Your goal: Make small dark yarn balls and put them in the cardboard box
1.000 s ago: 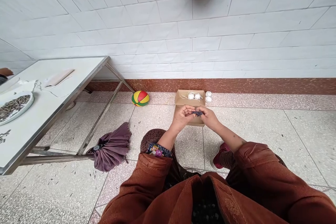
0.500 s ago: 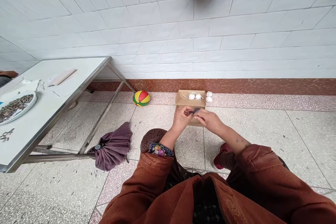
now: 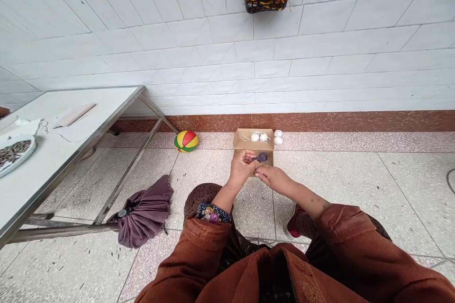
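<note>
My left hand (image 3: 241,169) is closed on one end of a small dark blue-purple yarn bundle (image 3: 261,157), and the loose end sticks out past its fingertips. Just below, my right hand (image 3: 275,178) is pinched close against the left fingers; what it grips is too small to make out. Both hands are over an open cardboard box (image 3: 237,140) on the floor. In its far part are two white yarn balls (image 3: 259,137) with loose strands, and two more white balls (image 3: 278,137) sit beside the box.
A red, yellow and green ball (image 3: 186,141) lies by the wall. On the left stands a metal-framed table (image 3: 81,125) bearing a plate (image 3: 26,152) of dark seeds. A purple umbrella (image 3: 147,215) leans by its leg. A black basket (image 3: 268,2) hangs on the wall.
My hands have shifted slightly apart, and the dark bundle now shows more, poking out above my right hand. The camera view has tilted upward a little.
</note>
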Demonstrator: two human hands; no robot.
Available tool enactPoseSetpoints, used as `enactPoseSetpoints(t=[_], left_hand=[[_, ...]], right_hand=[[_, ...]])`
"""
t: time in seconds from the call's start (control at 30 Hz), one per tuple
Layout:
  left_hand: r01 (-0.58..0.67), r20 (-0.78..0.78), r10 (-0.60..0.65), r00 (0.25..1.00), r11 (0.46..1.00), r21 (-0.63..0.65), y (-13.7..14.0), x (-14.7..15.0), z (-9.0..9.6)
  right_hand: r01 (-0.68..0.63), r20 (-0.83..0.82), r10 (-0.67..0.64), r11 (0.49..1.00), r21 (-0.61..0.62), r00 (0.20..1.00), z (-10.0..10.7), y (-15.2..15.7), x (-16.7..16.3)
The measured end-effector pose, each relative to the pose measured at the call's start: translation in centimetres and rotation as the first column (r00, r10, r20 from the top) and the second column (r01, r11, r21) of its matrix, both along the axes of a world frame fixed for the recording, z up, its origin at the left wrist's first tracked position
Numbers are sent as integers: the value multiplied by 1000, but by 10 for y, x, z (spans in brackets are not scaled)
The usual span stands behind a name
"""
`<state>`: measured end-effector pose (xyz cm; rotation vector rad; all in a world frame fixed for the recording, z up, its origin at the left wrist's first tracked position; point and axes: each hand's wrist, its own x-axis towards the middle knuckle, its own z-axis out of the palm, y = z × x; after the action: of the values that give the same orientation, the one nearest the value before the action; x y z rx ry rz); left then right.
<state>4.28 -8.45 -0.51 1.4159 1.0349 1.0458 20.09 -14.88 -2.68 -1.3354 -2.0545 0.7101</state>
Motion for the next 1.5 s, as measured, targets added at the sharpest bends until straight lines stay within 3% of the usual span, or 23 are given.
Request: enactPoseSetpoints(t=[0.1,0.2,0.3,0.4,0.47,0.53,0.6,0.67,0.83,1.0,1.07,1.17,1.3,1.4,1.5], left_hand=[[-4,-76,8,997,998,55,0,-2,0],[123,-67,-120,991,992,40,-4,-1,2],[246,22,-245,969,969,-35,-9,1,6],[276,141,-262,955,957,-93,-10,2,10],[229,174,-208,962,968,-105,-8,2,11],[135,152,-118,981,985,-103,-6,1,10],[33,88,-26,996,996,-78,-4,1,9],[18,23,-16,1000,998,-52,-3,1,6],[170,-18,-170,985,985,-3,-10,0,3],[343,102,-336,936,938,-57,-16,-2,10],[330,146,-318,937,941,-70,-15,-4,13],[231,170,-213,962,969,-90,-11,-5,11],[88,123,-77,989,992,-87,-5,-6,4],[97,92,-92,992,994,-54,-5,-6,0],[202,78,-200,977,979,-30,-9,-6,1]], right_hand=[[-1,41,-4,994,110,999,15,-3,8],[119,-57,-111,980,161,992,27,6,21],[246,-160,-225,961,123,961,27,18,29],[301,-191,-290,953,29,938,14,20,23],[253,-146,-254,967,-28,956,5,14,14],[126,-72,-128,991,-37,989,0,4,6],[-5,-15,5,1000,4,1000,2,-6,3],[-47,5,47,997,67,999,11,-11,6],[153,-123,-140,983,102,982,35,5,28],[307,-228,-299,952,-1,927,18,21,32],[282,-201,-283,959,-35,938,5,18,24],[150,-66,-152,988,-34,986,-9,5,8],[5,85,-12,997,82,996,1,-12,1],[82,37,-89,984,156,995,20,-10,12],[188,-88,-177,971,145,980,32,3,26]])
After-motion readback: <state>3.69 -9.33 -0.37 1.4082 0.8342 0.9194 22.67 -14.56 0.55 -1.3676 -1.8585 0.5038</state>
